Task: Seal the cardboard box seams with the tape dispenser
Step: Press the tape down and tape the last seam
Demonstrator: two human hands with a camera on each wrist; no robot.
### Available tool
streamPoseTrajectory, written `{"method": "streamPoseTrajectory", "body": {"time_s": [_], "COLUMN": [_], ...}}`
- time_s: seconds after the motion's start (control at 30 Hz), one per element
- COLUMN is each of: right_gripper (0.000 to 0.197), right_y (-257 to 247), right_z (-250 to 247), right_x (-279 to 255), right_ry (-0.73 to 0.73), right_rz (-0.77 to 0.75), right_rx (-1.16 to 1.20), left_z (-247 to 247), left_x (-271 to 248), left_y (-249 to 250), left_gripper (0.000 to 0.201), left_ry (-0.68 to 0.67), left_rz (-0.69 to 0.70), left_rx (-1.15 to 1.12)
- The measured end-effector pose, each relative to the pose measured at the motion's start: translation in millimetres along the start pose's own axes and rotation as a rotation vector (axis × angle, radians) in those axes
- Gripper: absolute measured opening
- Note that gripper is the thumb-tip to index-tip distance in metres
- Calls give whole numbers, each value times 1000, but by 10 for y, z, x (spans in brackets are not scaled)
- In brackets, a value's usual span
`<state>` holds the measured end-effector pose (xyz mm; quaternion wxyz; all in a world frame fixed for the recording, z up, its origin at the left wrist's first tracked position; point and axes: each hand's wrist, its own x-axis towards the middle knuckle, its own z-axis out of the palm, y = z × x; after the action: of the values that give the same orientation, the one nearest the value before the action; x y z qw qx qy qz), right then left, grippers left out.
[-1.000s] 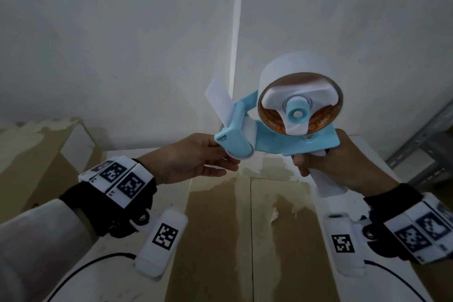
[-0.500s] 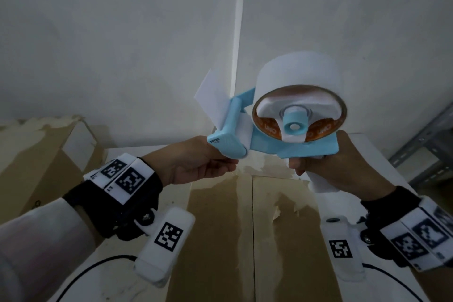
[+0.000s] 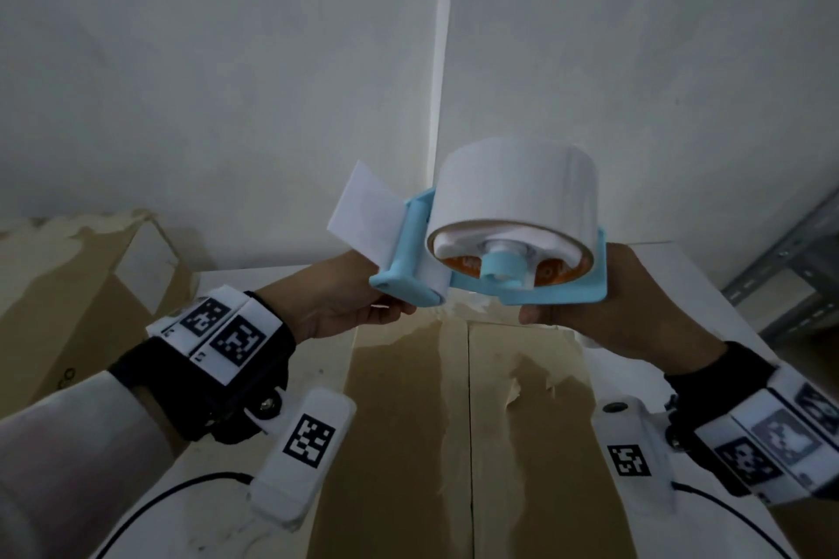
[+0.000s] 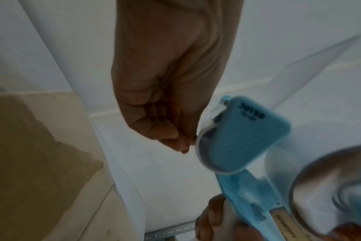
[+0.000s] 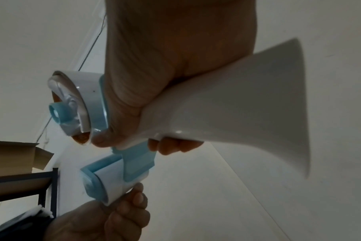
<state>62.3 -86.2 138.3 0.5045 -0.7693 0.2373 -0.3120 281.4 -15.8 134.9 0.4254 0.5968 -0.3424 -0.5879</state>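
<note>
Right hand (image 3: 635, 304) grips the blue tape dispenser (image 3: 490, 268) above the cardboard box (image 3: 522, 445) centre seam, left hand (image 3: 336, 304) curled at its front roller, white tape flap (image 3: 363, 209) sticking up.

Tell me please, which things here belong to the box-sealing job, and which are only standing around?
Belong to the job:
- tape dispenser, gripped by the right hand
- loose tape end at its front
- left hand, fingers at the dispenser's front roller
- cardboard box below, centre seam untaped

Just lying about:
- second cardboard box, far left
- metal shelf, far right
</note>
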Motion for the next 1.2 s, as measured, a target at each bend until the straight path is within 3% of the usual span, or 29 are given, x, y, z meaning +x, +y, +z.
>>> {"method": "streamPoseTrajectory", "body": {"time_s": [0.17, 0.33, 0.47, 0.67, 0.73, 0.9, 1.2], "right_gripper": [30, 46, 48, 28, 10, 26, 33], "right_y": [102, 175, 224, 254, 282, 403, 433], "right_z": [-3, -60, -191, -250, -253, -265, -128], "right_x": [-1, -16, -34, -7, 24, 137, 270], "right_ry": [46, -68, 23, -53, -50, -82, -178], "right_rz": [100, 163, 215, 231, 267, 303, 300], "right_rx": [53, -125, -131, -167, -190, -245, -230], "left_z": [-144, -214, -408, -552, -563, -593, -690], "left_x": [114, 196, 268, 300, 314, 345, 361], "left_y": [-73, -193, -188, -310, -346, -444, -594], "left_gripper": [28, 17, 17, 18, 18, 20, 19], "left_ry": [173, 152, 236, 271, 288, 319, 364], "left_rz": [30, 8, -3, -5, -8, -17, -22], "left_rx": [107, 232, 243, 294, 303, 308, 292]}}
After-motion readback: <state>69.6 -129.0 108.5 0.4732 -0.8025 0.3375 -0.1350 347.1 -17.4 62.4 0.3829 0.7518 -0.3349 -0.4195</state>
